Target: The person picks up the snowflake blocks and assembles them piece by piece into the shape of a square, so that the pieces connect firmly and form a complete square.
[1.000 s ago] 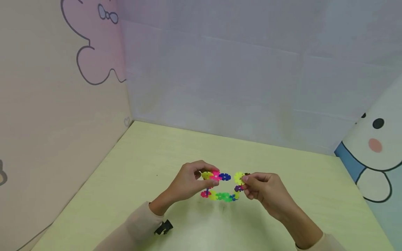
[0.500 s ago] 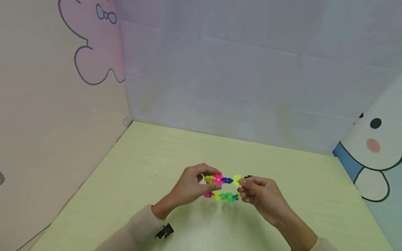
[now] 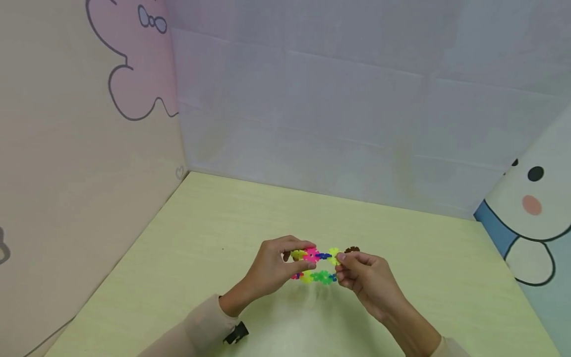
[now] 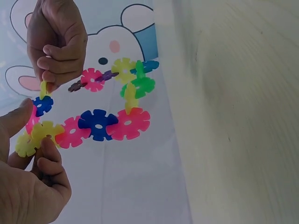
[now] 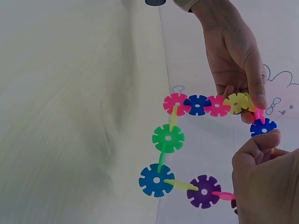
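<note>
A loop of notched plastic snowflake discs (image 5: 168, 138) in several colours hangs between my hands above the table. My left hand (image 3: 278, 263) grips it at a pink disc (image 3: 311, 255) and the neighbouring yellow disc (image 4: 46, 132), thumb on one side and fingers on the other. A blue disc (image 4: 43, 106) sticks out from that pink one. My right hand (image 3: 372, 280) pinches another yellow disc (image 3: 333, 255), whose edge meets the blue disc. A brown disc (image 3: 352, 249) shows just behind the right fingers. The right hand covers part of the loop in the right wrist view.
The pale table (image 3: 214, 218) lies under both hands. A small black object (image 3: 236, 332) is by the left sleeve. Walls with cartoon prints (image 3: 533, 203) stand at the left, back and right.
My right hand has moved left, bringing its yellow disc across the gap to the blue disc. The left hand has shifted slightly right, still gripping the pink disc.
</note>
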A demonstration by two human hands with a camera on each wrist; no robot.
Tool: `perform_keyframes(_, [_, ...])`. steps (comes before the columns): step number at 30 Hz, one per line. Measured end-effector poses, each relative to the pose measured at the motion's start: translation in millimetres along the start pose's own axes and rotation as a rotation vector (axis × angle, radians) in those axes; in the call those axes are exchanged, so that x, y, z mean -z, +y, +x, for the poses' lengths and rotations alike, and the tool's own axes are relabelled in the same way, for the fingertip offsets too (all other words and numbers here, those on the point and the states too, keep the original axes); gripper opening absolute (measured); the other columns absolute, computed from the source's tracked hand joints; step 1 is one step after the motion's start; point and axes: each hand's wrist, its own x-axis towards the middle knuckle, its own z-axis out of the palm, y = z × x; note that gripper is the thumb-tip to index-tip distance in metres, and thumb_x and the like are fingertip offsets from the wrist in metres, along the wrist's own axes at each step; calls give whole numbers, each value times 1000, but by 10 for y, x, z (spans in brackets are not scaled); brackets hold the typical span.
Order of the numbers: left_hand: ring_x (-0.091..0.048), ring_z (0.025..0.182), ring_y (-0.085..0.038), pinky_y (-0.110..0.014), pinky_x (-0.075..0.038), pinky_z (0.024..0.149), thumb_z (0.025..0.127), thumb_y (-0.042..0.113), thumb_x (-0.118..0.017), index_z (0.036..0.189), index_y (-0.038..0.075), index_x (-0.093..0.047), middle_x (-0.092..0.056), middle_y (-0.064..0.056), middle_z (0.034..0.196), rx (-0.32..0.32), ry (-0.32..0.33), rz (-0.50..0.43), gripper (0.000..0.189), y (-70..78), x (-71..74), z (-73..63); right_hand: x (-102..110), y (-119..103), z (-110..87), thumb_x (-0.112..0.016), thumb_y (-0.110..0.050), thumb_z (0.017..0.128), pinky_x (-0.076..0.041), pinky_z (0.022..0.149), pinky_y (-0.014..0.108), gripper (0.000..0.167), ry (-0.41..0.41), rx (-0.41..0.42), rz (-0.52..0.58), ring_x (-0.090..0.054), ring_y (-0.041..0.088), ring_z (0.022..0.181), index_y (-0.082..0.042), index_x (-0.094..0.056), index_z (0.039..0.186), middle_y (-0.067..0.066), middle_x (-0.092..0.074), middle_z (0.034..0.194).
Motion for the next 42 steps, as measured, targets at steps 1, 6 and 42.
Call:
perform_keyframes(1, [-53, 76, -10, -20, -42, 67, 86, 25, -85, 116, 22, -79, -76, 9, 100, -3, -3, 4, 31, -5, 5, -1, 2, -3, -4, -62, -12, 103, -59, 74, 22, 15, -4, -5, -4, -66, 9, 72, -7, -74, 96, 0, -71, 84])
perform_keyframes(6, [-54, 76, -6, -21, -44, 67, 86, 28, -86, 116, 21, -79, -74, 13, 97, 8, -8, 33, 31, -41, 33, -4, 30, -39, -24, -68, -21, 101, -55, 69, 20, 20, -35, -29, -88, -62, 8, 72, -3, -75, 103, 0, -72, 86])
perform_keyframes(42, [-41, 64, -9, -21, -36, 61, 89, 29, -83, 118, 26, -78, -74, 7, 103, 122, -66, -15, 30, -61, 163, -33, 260, 222, -46, -72, -8, 96, -60, 80, 19, 7, 195, 573, -623, -73, 6, 85, -4, -74, 101, 6, -78, 96])
